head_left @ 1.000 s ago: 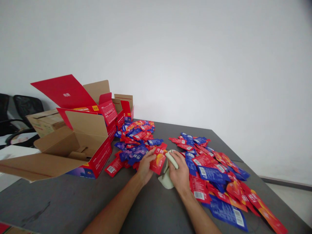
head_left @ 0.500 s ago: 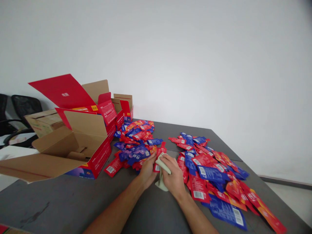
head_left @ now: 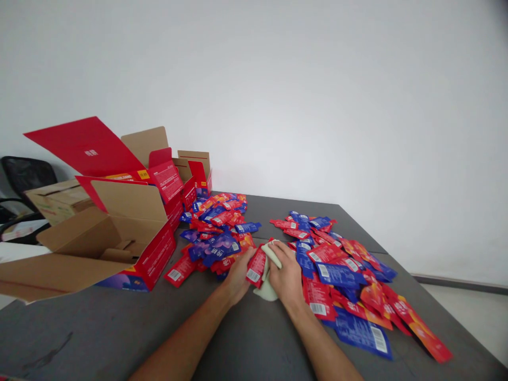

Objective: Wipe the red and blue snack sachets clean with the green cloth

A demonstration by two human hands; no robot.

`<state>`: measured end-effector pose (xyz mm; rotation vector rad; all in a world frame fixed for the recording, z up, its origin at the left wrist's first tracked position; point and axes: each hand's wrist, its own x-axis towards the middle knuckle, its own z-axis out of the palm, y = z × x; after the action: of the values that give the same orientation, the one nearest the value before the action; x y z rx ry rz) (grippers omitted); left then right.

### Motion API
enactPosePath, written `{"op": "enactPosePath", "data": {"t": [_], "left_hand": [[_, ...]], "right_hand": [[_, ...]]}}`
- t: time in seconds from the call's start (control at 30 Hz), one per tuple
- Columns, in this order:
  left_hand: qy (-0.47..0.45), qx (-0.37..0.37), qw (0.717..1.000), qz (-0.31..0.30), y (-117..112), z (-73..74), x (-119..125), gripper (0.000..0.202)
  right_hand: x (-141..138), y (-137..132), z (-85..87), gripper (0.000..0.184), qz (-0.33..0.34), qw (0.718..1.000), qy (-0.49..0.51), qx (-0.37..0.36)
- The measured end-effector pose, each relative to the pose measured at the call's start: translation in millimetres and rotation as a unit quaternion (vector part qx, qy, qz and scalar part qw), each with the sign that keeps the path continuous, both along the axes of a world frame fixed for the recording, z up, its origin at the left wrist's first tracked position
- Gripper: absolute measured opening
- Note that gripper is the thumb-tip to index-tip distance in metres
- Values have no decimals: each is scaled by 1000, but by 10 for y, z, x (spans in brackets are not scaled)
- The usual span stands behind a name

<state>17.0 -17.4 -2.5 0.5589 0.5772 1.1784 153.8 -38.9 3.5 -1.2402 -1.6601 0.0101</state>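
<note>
My left hand (head_left: pixel 239 275) is closed on the left edge of a red pouch (head_left: pixel 256 266), whose white barcode label faces up. Bunched in my right hand (head_left: pixel 286 271) is a pale green cloth (head_left: pixel 267 288), pressed against the pouch's upper right side. Part of the pouch is hidden under the cloth and fingers. Just beyond my left hand lies a heap of red and blue pouches (head_left: pixel 218 248). Another heap of such pouches (head_left: pixel 337 275) spreads out to the right of my right hand.
Open red cardboard boxes (head_left: pixel 161 254) line the left side of the dark grey table (head_left: pixel 159 328). A plain brown carton (head_left: pixel 59 201) and a black mesh chair (head_left: pixel 27 174) are farther left. A white wall (head_left: pixel 301 106) rises behind the table.
The red pouch has tilted, with its lower end now toward my left hand. The cloth has shifted to the pouch's upper right side. The whole view has moved slightly.
</note>
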Motion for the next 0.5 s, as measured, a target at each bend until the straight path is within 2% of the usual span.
{"op": "enactPosePath", "data": {"t": [0.1,0.27,0.33,0.43,0.5], "left_hand": [[-11,4,1000,-6,3,-6,-2,28],[-65,11,997,-28,45,50,-89,20],[-61,29,997,-32,60,72,-122,18],[-15,63,998,1,83,101,-167,30],[62,98,993,37,110,126,-218,43]], "right_hand": [[-19,-12,-11,40,13,1000,-22,-4],[-219,-150,59,46,161,980,-108,-46],[-268,-199,110,47,192,974,-106,-61],[-257,-220,154,50,198,974,-77,-80],[-206,-201,150,51,186,976,-56,-96]]}}
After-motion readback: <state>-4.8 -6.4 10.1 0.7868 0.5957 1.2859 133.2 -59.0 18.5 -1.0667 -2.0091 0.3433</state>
